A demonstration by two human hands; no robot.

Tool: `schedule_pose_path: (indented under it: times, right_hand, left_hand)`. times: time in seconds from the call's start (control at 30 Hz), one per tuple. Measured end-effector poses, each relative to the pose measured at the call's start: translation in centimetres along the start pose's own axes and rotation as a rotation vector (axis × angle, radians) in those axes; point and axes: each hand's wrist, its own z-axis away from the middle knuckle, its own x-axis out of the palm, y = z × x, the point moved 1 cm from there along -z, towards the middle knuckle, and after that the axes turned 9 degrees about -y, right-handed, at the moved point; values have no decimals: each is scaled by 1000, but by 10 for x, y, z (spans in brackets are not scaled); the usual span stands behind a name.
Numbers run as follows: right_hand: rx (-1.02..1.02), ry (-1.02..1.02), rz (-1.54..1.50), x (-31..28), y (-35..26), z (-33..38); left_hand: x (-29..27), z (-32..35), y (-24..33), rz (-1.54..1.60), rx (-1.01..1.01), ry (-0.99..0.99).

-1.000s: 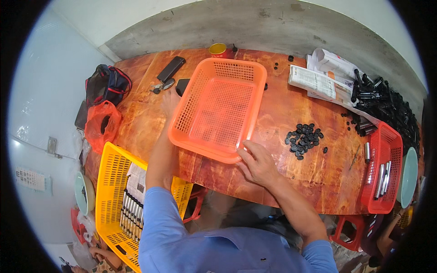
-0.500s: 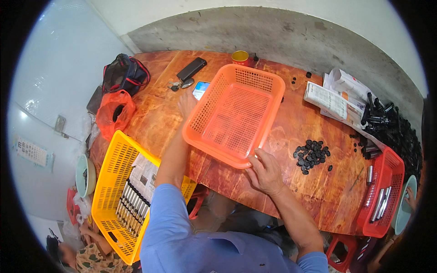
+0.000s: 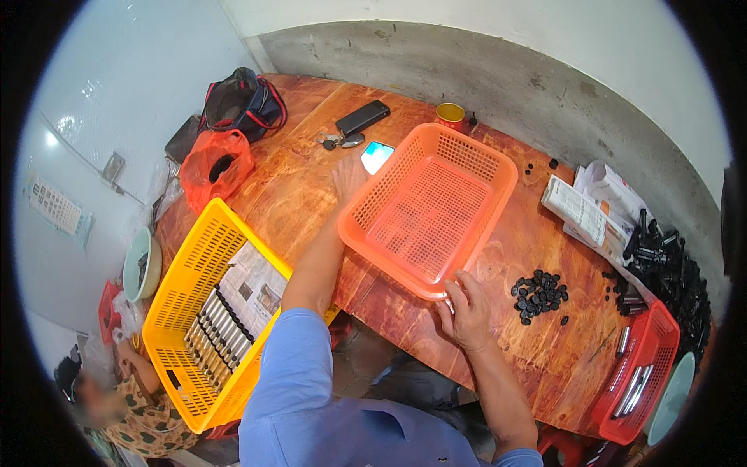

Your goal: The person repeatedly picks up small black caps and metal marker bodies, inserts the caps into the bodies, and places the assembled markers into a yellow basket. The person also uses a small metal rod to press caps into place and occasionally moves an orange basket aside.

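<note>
An orange plastic basket [image 3: 436, 204] with meshed walls and bottom sits in front of me on the wooden table, nothing inside it. My right hand [image 3: 469, 317] is at its near right corner, thumb and fingers closed on the rim. My left hand [image 3: 350, 177] lies beside the basket's far left side, close to a lit phone [image 3: 377, 157]; its fingers are blurred and partly hidden. To the right of my right hand is a loose pile of small black caps [image 3: 538, 296].
A yellow crate [image 3: 180, 292] at my left holds rows of metal tubes on newspaper. At right are a red basket [image 3: 661, 366] with silvery tubes, newspapers [image 3: 574, 204] and heaped black parts [image 3: 677, 272]. A power bank [image 3: 363, 117], keys [image 3: 330, 142] and red bag [image 3: 214, 171] lie farther back.
The whole view has turned, shifting the table's far side rightward in the picture. Both hands stay beside the orange basket, which keeps nearly the same place on the table.
</note>
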Motion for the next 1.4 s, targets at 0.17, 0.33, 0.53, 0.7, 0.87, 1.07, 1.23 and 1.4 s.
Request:
schedule_pose_path:
  times: [0.17,0.33,0.53,0.7,0.87,1.07,1.23,1.4]
  right_hand:
    - [-12,11,12,1,0,0]
    - [-17,4,21,2,0,-1]
    - [-22,10,54,-1,-4,-3]
    - [-32,24,78,-1,-5,-2]
    - [-35,5,100,-2,-2,0]
    - [40,-76,-26,2,-4,-3]
    - [-58,-216,7,-1,-8,-11]
    - [45,-38,76,-2,-3,-5]
  left_hand:
    - [-1,-4,-1,10,-8,-5]
    - [0,-4,-4,11,-14,-5]
    - [2,-8,-1,28,-5,-4]
    - [5,-7,-2,34,-6,3]
    - [4,-11,1,51,-4,13]
    - [-4,-38,-31,419,-77,-14]
    - [-33,-38,-61,901,-252,-168]
    - [-87,4,-30,609,95,-336]
